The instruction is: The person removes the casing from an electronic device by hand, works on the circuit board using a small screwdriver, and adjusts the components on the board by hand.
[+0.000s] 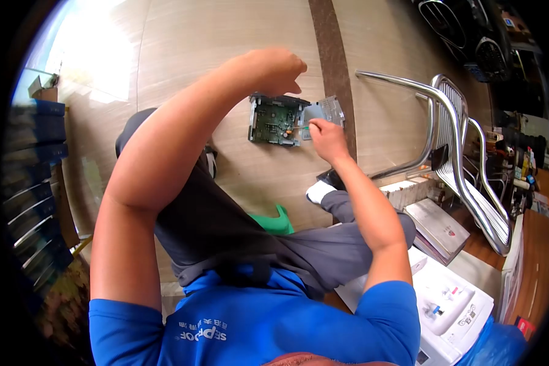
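Head view: looks down past a blue shirt [250, 323] and dark trousers [226, 238] to a pale, shiny floor [195, 36]. Holds a thin tool [297, 128] in the right hand [330, 139], with fingers pinched narrowly around its handle end. Points it leftward over the right side of an opened electronic unit [278, 116], close to a small orange part [288, 132] on the green circuit board [266, 127]. Cannot tell contact from a slight gap at the tip. On the floor, just left of a dark brown band [332, 43]: the same unit, lying flat with the board facing up and a dark panel [274, 99] along its far edge. Over that far edge, near the right corner: the left hand [274, 70], with fingers curled and bent downward. Cannot tell from this angle whether gripping, touching or only hovering there. Just beside the unit's right edge: a grey sheet [313, 112] and a silver plate [333, 111], the latter reaching onto the edge of the brown band. Closer to the body, partly covered by the trousers: a green plastic item [276, 223]. Beyond the band, well apart from the unit: a metal chair [432, 91] with slats and bent tubes.
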A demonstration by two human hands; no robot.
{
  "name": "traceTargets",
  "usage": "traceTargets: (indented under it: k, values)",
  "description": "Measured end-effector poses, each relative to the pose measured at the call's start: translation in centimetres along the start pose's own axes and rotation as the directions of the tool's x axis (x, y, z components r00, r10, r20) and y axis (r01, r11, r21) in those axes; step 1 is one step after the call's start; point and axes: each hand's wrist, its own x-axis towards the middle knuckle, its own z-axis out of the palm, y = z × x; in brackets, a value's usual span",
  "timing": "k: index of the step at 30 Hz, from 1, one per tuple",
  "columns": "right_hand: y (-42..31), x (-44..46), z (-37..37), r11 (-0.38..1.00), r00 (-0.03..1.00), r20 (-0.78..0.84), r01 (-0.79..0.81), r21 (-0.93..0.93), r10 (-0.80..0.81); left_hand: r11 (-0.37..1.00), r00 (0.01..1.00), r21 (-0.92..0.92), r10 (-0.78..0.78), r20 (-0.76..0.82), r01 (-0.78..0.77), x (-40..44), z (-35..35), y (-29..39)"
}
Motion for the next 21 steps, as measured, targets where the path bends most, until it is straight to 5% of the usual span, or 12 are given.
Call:
traceTargets:
  k: [5,7,11,17,21]
  values:
    - [-4.4,-0.5,-7.8,0.942,0.987,0.003,-0.155,0.299,0.161,0.992,0.981,-0.062,0.094,-0.168,-0.106,-0.4,0.4,-0.3]
    - [-6.1,-0.8,-10.3,0.807,0.965,0.059,-0.248,0.536,0.257,0.96,0.974,-0.232,0.115,-0.194,-0.159,0.0,0.6,-0.3]
    - [-7.2,-0.8,-12.3,0.655,0.95,0.053,-0.251,0.713,0.306,0.86,0.965,-0.48,0.048,-0.258,-0.172,0.4,1.1,-0.4]
    - [-8.3,-0.2,-13.8,0.611,0.965,0.003,-0.168,0.774,0.262,0.618,0.981,-0.786,-0.155,-0.114,0.006,0.3,0.5,0.0]
    - [-8.7,-0.4,-15.0,0.614,0.967,-0.041,-0.126,0.779,0.251,0.452,0.981,-0.891,-0.152,-0.118,-0.037,0.6,1.0,0.0]
